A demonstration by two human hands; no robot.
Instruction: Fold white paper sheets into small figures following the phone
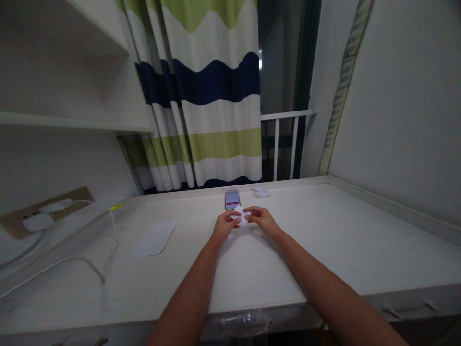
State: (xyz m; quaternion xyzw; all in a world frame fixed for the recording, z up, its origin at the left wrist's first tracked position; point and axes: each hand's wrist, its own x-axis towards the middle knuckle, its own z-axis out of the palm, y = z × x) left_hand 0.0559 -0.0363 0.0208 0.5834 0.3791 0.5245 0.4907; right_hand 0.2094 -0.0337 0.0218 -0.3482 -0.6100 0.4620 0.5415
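Between my two hands is a small folded piece of white paper (241, 216), held just above the desk. My left hand (224, 226) pinches its left side with thumb and fingers. On the right side, my right hand (262, 218) grips it the same way. Right behind the paper lies a phone (232, 198) with its screen lit, its lower edge partly covered by the paper and my fingers. The finer folds of the paper are too small to make out.
A crumpled white paper (260, 192) lies at the desk's back edge. Flat white sheets (155, 238) rest on the left. Cables (82, 259) run from plugs in a wall socket (46, 214). A striped curtain (219, 115) hangs behind the white desk (345, 240).
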